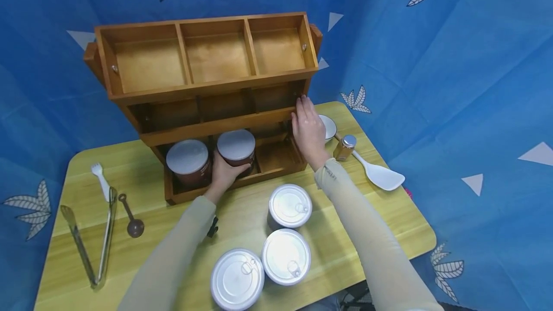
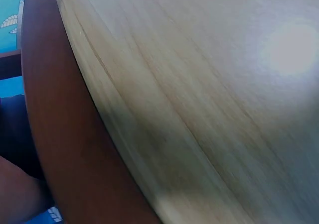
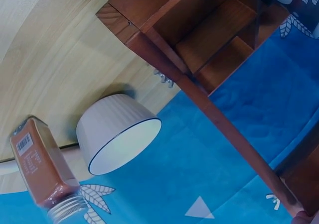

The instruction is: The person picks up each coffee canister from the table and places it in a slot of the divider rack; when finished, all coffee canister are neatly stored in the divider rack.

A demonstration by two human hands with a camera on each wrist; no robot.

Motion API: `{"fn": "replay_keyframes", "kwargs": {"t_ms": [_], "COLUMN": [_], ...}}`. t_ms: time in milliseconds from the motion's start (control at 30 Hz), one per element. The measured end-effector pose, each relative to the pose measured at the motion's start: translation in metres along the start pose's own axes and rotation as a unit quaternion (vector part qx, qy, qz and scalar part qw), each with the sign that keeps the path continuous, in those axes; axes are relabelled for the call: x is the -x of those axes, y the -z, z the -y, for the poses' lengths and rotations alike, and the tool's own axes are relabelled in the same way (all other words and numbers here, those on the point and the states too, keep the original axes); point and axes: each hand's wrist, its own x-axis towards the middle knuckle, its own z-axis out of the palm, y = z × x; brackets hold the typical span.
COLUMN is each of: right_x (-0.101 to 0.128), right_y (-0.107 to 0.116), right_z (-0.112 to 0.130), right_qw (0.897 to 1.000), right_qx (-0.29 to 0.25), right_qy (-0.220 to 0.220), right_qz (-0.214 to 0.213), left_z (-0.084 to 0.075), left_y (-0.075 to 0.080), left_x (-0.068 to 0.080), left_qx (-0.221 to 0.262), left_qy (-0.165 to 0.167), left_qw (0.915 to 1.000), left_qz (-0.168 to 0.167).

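Observation:
A wooden three-tier rack [image 1: 207, 88] stands at the back of the yellow table [image 1: 389, 224]. Two brown cans with white lids sit in its bottom tier. My left hand [image 1: 224, 174] grips the middle can [image 1: 235, 147] from the front. The other can [image 1: 188, 160] stands in the left compartment. My right hand [image 1: 307, 131] rests flat against the rack's right end with straight fingers, holding nothing. In the right wrist view the rack's side [image 3: 199, 40] fills the top. The left wrist view shows only blurred table wood [image 2: 199, 84] and a brown curved edge [image 2: 65, 134].
Three silver-lidded cans [image 1: 289, 205] [image 1: 286, 256] [image 1: 237, 278] stand near the table's front. A white bowl [image 3: 119, 134], spice jar [image 3: 40, 169] and white paddle [image 1: 382, 175] lie right of the rack. Tongs [image 1: 92, 239], a white fork [image 1: 101, 181] and a brown spoon [image 1: 131, 217] lie left.

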Motion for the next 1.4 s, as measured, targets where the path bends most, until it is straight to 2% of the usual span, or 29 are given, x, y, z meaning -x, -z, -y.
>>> {"fn": "replay_keyframes", "kwargs": {"t_ms": [133, 233, 300, 367, 433, 500, 600, 667, 733, 800, 933, 1100, 1167, 1300, 1400], "right_x": [-0.001, 0.0, 0.0, 0.0, -0.001, -0.002, -0.003, -0.003, -0.002, -0.001, 0.001, 0.001, 0.001, 0.0, 0.0], "right_y": [-0.001, -0.003, -0.004, -0.003, -0.001, 0.001, 0.004, 0.005, 0.005, 0.003, 0.001, 0.001, 0.001, 0.002, 0.003], "right_z": [0.001, 0.003, 0.002, 0.0, -0.004, -0.008, -0.01, -0.009, -0.007, -0.005, 0.0, 0.002, 0.001, 0.0, 0.0], "right_qw": [1.0, 1.0, 1.0, 1.0, 1.0, 0.999, 0.999, 1.0, 1.0, 1.0, 1.0, 1.0, 1.0, 1.0, 1.0], "right_qx": [-0.005, -0.01, -0.009, -0.007, -0.003, -0.002, -0.005, -0.006, -0.005, 0.0, 0.003, 0.01, 0.014, 0.017, 0.012], "right_qy": [-0.001, 0.004, 0.007, 0.01, 0.011, 0.009, 0.007, 0.006, 0.006, 0.008, 0.012, 0.016, 0.016, 0.013, 0.018], "right_qz": [-0.002, -0.004, -0.009, -0.017, -0.027, -0.033, -0.033, -0.029, -0.024, -0.016, -0.002, -0.005, -0.009, -0.01, -0.003], "left_z": [-0.006, -0.009, -0.008, -0.007, -0.009, -0.012, -0.021, -0.023, -0.023, -0.021, -0.014, -0.009, -0.008, -0.007, -0.013], "left_y": [0.017, 0.035, 0.044, 0.048, 0.045, 0.038, 0.024, 0.012, 0.0, -0.011, -0.026, -0.04, -0.045, -0.051, -0.05], "left_x": [0.011, 0.034, 0.055, 0.076, 0.089, 0.095, 0.096, 0.095, 0.094, 0.093, 0.09, 0.085, 0.083, 0.083, 0.084], "left_qx": [-0.003, -0.001, 0.014, 0.03, 0.04, 0.039, 0.023, 0.014, 0.014, 0.019, 0.052, 0.099, 0.105, 0.086, 0.091], "left_qy": [0.013, 0.007, -0.042, -0.099, -0.154, -0.18, -0.176, -0.17, -0.165, -0.155, -0.133, -0.135, -0.142, -0.175, -0.185], "left_qw": [0.999, 0.9978, 0.9963, 0.9899, 0.9765, 0.9586, 0.9269, 0.9048, 0.8862, 0.8753, 0.8667, 0.8553, 0.8552, 0.8654, 0.8801], "left_qz": [0.043, 0.065, 0.073, 0.097, 0.145, 0.217, 0.331, 0.39, 0.433, 0.458, 0.478, 0.49, 0.487, 0.461, 0.428]}}
